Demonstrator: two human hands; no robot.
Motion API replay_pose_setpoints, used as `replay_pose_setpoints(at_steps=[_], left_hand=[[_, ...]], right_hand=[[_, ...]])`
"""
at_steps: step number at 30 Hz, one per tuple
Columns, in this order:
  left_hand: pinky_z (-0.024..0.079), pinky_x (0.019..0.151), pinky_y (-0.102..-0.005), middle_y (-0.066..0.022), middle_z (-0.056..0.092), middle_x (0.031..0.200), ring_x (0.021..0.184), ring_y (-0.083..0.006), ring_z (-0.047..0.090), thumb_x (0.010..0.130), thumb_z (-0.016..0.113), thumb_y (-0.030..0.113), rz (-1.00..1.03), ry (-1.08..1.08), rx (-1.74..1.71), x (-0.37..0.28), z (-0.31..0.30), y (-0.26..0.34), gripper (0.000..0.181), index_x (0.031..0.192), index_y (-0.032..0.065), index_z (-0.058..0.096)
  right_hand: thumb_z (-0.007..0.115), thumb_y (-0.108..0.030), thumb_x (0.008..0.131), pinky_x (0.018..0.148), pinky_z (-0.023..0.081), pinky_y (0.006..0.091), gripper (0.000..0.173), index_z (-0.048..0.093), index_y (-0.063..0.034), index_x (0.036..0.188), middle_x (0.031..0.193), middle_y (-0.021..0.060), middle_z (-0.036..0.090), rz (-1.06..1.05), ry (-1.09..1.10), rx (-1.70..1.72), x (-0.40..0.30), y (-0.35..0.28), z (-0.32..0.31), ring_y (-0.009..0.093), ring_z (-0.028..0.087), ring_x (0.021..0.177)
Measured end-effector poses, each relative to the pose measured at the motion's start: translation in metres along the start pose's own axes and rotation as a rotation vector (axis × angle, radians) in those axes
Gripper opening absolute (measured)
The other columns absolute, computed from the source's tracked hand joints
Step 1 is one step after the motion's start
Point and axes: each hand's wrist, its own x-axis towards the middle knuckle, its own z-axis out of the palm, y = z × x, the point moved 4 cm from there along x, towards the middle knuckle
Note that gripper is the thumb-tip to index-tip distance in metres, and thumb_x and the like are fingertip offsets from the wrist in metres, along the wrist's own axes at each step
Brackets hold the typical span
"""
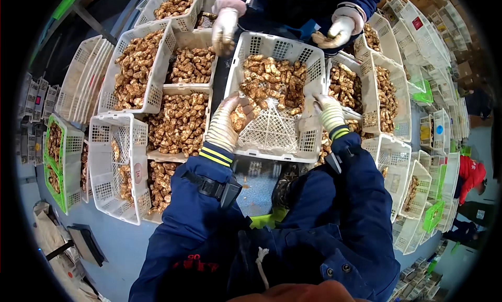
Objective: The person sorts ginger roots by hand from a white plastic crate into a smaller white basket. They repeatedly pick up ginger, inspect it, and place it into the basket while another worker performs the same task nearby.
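Before me lies a white perforated plastic crate (270, 155), its far part filled with brown knobbly tubers (274, 72) and its near part showing a bare lattice bottom. My left hand (227, 121), in a striped knit glove, is over the crate's left side with a few tubers in its fingers. At the right wall is my right hand (327, 109), also gloved, its fingertips at the crate's edge; whether they grip the wall is hard to tell. No tuber shows in that hand.
Opposite, a co-worker's two gloved hands (224, 31) flank the crate's far end. Crates of tubers stand on the left (178, 121) and on the right (386, 100). A nearly bare crate (137, 172) is at the near left. Stacked crates (423, 39) line the far right, where a person in red bends.
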Motion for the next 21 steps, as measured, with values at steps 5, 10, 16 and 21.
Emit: replay_pose_setpoints(at_steps=[5,10,16,21], left_hand=[[0.06,0.084,-0.0422,-0.0123,0.067,0.108,0.095,-0.0253,0.068,0.098,0.061,0.019,0.007,-0.043,0.038,0.003,-0.002,-0.003,0.033,0.129,0.0076,0.055],[0.06,0.085,-0.0428,-0.0146,0.066,0.113,0.097,-0.0259,0.068,0.098,0.06,0.019,0.024,-0.006,0.081,0.002,-0.002,-0.004,0.037,0.131,0.0045,0.053],[0.06,0.085,-0.04,-0.0143,0.067,0.111,0.095,-0.0237,0.069,0.098,0.06,0.017,0.05,-0.001,0.109,0.003,0.0,0.0,0.036,0.132,0.0046,0.053],[0.06,0.086,-0.0396,-0.0145,0.066,0.112,0.096,-0.0234,0.067,0.098,0.06,0.019,0.042,-0.011,0.127,0.0,0.007,-0.001,0.038,0.132,0.0052,0.053]], right_hand=[[0.07,-0.022,0.084,0.098,0.049,0.0462,0.049,0.058,-0.0141,0.131,0.127,0.013,0.063,-0.084,-0.17,-0.206,0.041,-0.035,0.057,0.035,0.061,0.115],[0.068,-0.04,0.09,0.101,0.049,0.0451,0.066,0.046,-0.0043,0.141,0.129,0.0243,0.061,0.55,-0.389,0.053,0.057,-0.018,0.115,0.039,0.06,0.12],[0.08,-0.037,0.083,0.102,0.05,0.0401,0.067,0.055,-0.0058,0.136,0.134,0.0194,0.06,0.536,-0.49,-0.007,0.043,-0.016,0.145,0.033,0.063,0.118],[0.078,-0.033,0.084,0.104,0.049,0.0416,0.06,0.057,-0.014,0.137,0.134,0.0141,0.062,0.42,-0.428,-0.063,0.026,-0.021,0.143,0.034,0.06,0.121]])
